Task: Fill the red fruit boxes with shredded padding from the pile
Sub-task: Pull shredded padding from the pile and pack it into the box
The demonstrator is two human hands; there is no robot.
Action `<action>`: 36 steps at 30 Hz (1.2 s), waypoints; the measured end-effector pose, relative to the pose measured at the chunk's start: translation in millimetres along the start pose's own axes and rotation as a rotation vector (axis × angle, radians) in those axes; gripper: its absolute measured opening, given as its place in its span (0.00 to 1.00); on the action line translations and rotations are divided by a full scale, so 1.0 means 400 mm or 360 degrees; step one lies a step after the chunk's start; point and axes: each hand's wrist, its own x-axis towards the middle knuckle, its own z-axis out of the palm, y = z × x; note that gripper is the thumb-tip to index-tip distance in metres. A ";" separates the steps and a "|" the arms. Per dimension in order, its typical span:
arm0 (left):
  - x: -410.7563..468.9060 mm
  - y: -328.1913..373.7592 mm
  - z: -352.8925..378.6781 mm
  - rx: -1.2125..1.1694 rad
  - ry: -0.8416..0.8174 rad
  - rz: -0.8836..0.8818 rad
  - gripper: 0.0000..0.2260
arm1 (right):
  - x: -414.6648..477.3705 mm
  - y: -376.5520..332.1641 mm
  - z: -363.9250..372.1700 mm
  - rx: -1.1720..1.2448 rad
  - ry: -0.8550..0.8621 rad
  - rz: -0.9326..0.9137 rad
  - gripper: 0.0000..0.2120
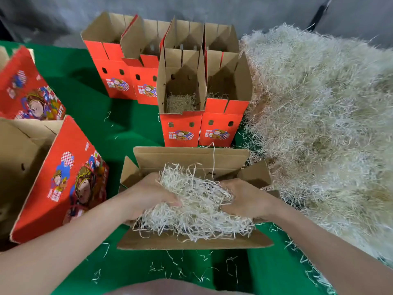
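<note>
A wad of pale shredded padding (197, 201) sits in the open box (191, 158) nearest the person, mounded above the rim and spilling over the near flap. It lies between the two hands. The left hand (148, 194) presses into its left side with fingers curled into the strands, its grip clamped on padding. The right hand (244, 199) does the same on the right side, fingers buried in the shreds and closed on them. Both forearms reach in from the bottom corners of the view.

The box has its brown cardboard flaps spread outward and stands on a green tabletop (89, 86). Loose strands lie scattered on the green surface in front of it.

Just beyond it stand two upright red boxes side by side: the left one (180, 128) holds a low layer of padding at its bottom, and the right one (221, 126) shows a little padding too. Behind these are more red boxes (119, 81) with their tops open; their contents cannot be told.

To the right, the big pile of shredded padding (323, 116) rises along the tabletop's edge, touching the right-hand red box. At the left lie larger red boxes (61, 179) with printed cartoon pictures, tilted on their sides.
</note>
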 end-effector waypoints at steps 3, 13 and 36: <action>-0.007 0.015 -0.014 -0.0176 -0.0263 -0.0065 0.38 | 0.005 -0.002 -0.021 0.0125 -0.0116 0.0055 0.33; 0.059 -0.009 0.006 0.0426 -0.0087 0.0258 0.14 | 0.073 0.021 0.005 0.0287 -0.0193 0.0216 0.35; 0.292 -0.078 0.028 0.1799 -0.0044 0.0008 0.13 | 0.382 0.158 0.148 -0.0626 -0.0220 0.0389 0.18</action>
